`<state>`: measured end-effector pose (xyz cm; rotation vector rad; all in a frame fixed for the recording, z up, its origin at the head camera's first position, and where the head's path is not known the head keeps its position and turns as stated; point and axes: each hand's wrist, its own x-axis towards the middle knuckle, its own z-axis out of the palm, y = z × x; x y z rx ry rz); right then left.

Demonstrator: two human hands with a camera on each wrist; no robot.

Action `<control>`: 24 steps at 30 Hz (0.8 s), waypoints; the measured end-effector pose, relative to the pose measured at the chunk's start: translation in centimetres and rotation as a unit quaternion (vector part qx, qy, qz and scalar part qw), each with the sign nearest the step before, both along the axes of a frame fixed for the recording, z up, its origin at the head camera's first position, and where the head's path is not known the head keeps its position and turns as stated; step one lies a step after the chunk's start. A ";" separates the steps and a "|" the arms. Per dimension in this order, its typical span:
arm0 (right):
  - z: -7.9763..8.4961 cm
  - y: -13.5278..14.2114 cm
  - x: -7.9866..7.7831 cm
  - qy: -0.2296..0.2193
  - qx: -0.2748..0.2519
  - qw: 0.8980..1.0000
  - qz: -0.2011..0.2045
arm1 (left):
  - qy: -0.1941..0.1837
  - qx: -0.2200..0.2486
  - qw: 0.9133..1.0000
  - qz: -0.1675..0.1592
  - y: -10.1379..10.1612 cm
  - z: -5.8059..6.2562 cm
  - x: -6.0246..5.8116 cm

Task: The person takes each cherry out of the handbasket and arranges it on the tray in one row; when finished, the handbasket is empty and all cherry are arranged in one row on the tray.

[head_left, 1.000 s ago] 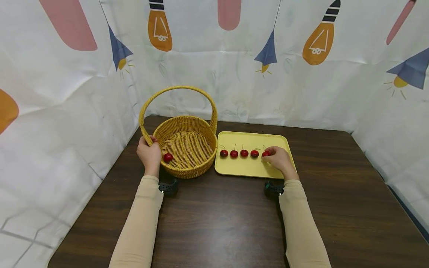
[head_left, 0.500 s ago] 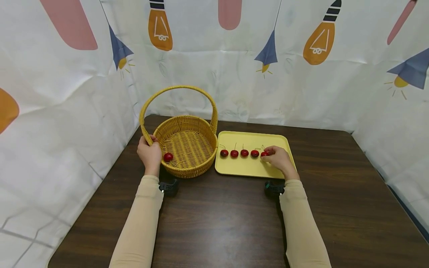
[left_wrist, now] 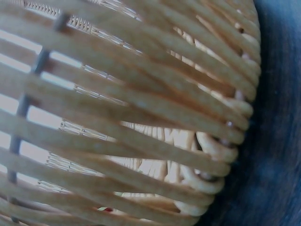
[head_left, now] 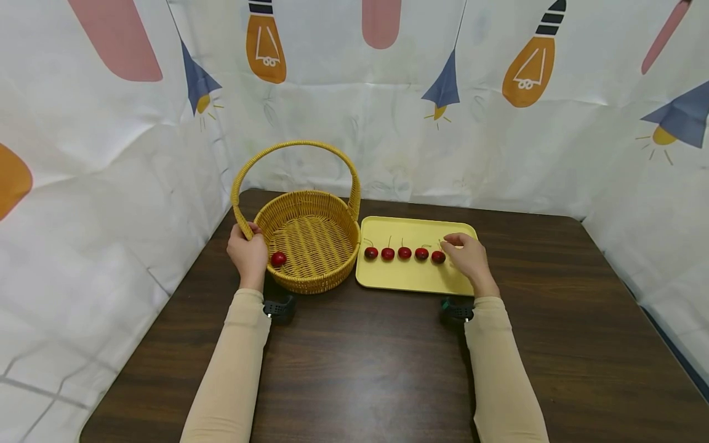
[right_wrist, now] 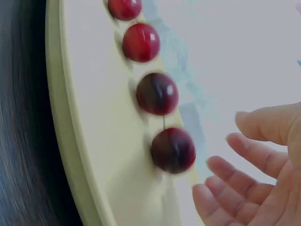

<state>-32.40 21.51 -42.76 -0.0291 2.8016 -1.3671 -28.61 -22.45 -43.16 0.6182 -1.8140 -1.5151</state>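
My left hand (head_left: 247, 253) grips the lower left end of the handle (head_left: 237, 209) of a yellow wicker basket (head_left: 310, 285). The left wrist view is filled by the basket's woven side (left_wrist: 117, 99). One red cherry (head_left: 278, 259) lies inside, by the left wall. To the right, several cherries with stems stand in a row on a pale yellow tray (head_left: 388, 280). My right hand (head_left: 469, 258) hovers over the tray's right end with its fingers spread and holding nothing. Just left of its fingertips sits the dark red end cherry (right_wrist: 173, 150), apart from them.
The dark wooden table (head_left: 365, 369) carries the basket and tray close side by side, near its far edge. Behind it hangs a white curtain (head_left: 388, 154) printed with lamps and bulbs. The basket's tall handle arches over its opening.
My right hand has let go of the end cherry and drawn off to the right and slightly back. That cherry now sits fully visible, ending the row. My left hand keeps its place.
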 end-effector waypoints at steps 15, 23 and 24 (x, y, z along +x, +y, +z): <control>1.4 -7.7 1.7 0.093 -0.019 0.995 0.042 | -0.001 0.001 1.000 -0.002 0.0 0.0 0.0; 1.7 -12.1 3.5 0.180 -0.046 0.975 0.124 | -0.002 0.005 1.000 -0.002 -0.1 0.0 -0.1; 1.7 -12.7 3.9 0.189 -0.052 0.970 0.140 | -0.002 0.006 1.000 -0.002 -0.1 0.0 -0.1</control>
